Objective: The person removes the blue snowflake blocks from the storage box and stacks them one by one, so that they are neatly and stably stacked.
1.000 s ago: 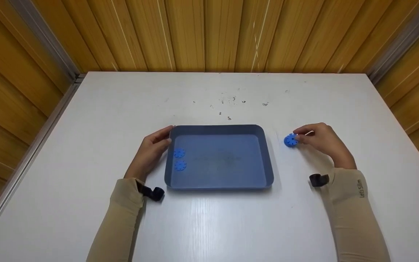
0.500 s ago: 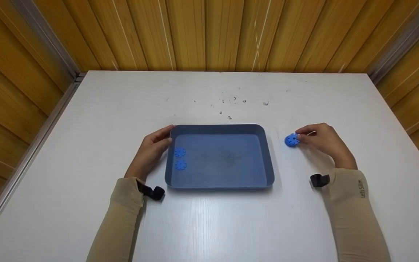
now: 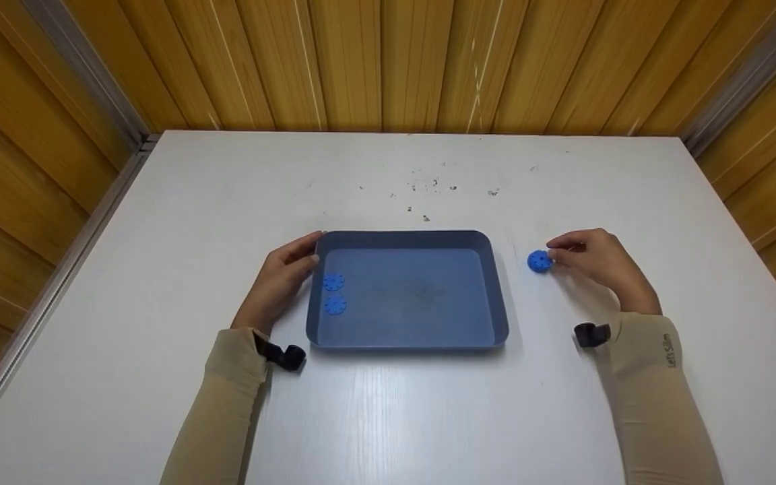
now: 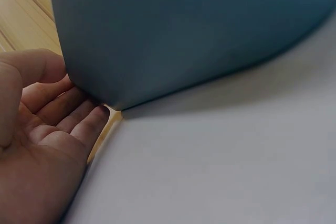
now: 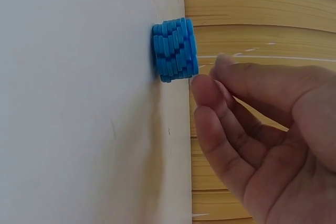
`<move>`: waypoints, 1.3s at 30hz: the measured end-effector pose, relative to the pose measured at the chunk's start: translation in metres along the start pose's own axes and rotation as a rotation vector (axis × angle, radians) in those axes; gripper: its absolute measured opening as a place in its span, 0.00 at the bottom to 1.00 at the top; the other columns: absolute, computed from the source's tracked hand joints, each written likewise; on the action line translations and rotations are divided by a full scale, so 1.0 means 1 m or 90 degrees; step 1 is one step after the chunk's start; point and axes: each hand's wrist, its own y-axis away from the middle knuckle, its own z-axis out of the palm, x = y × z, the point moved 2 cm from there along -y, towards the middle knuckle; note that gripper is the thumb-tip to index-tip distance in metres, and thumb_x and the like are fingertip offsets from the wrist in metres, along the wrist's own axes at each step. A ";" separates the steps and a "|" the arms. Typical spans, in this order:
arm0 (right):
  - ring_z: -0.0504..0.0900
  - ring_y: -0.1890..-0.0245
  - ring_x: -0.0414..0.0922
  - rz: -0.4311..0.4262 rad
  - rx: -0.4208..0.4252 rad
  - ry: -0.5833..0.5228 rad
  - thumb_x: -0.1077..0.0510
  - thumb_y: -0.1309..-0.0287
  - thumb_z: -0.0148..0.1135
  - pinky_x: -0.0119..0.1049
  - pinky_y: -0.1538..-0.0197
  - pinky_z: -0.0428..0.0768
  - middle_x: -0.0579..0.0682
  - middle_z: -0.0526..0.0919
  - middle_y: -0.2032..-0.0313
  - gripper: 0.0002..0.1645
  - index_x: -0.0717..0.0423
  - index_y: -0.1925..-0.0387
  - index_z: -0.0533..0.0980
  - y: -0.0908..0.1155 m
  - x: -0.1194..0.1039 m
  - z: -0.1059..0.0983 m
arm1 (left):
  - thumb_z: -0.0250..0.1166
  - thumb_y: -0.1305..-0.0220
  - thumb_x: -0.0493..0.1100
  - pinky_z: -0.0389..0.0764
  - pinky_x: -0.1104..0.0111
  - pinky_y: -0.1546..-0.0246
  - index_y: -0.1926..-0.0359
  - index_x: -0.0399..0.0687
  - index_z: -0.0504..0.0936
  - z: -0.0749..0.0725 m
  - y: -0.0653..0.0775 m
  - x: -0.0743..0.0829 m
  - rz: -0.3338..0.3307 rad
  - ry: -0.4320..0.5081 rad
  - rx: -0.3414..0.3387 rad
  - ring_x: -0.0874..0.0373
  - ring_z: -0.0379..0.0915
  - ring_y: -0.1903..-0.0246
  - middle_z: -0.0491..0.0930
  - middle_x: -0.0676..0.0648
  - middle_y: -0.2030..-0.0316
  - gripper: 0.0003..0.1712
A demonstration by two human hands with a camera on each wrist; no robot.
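Observation:
My left hand point(image 3: 277, 283) rests against the outer left side of a blue-grey rectangular tray point(image 3: 415, 349), its fingertips at the far left corner. The left wrist view has the thumb and fingers of that hand point(image 4: 58, 114) touching the tray's outer wall point(image 4: 157, 45). Two notched blue discs, one point(image 3: 333, 281) behind the other point(image 3: 335, 305), lie inside along the tray's left side. Right of the tray, a short stack of similar blue discs point(image 3: 539, 261) stands on the table. My right hand point(image 3: 593, 263) has its fingertips right at the edge of the stack's top, nothing between them.
The white table point(image 3: 388, 411) carries small dark marks point(image 3: 426, 217) beyond the tray. Wood-patterned panels point(image 3: 408, 67) close off the back and both sides. Black wrist cameras point(image 3: 290, 358) jut inward from the sleeves.
The top blue disc, earlier pinched and offset toward my right hand, now lies level with the stack. My right hand stays in nearly the same place; my left hand and the tray have not moved.

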 end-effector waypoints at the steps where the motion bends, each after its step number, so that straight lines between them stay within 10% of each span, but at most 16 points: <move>1: 0.77 0.52 0.52 0.000 0.001 0.002 0.50 0.36 0.58 0.42 0.47 0.74 0.62 0.81 0.50 0.24 0.62 0.46 0.78 0.001 0.000 0.000 | 0.53 0.33 0.32 0.63 0.64 0.30 0.31 0.45 0.66 0.000 0.000 0.000 -0.001 0.001 0.001 0.58 0.61 0.32 0.67 0.47 0.33 0.29; 39: 0.80 0.51 0.52 -0.146 -0.030 -0.021 0.52 0.38 0.62 0.49 0.44 0.78 0.58 0.84 0.52 0.20 0.59 0.48 0.80 -0.015 -0.101 0.016 | 0.52 0.32 0.32 0.61 0.63 0.29 0.31 0.45 0.65 0.000 0.000 0.000 0.002 0.015 -0.010 0.57 0.58 0.30 0.64 0.47 0.31 0.29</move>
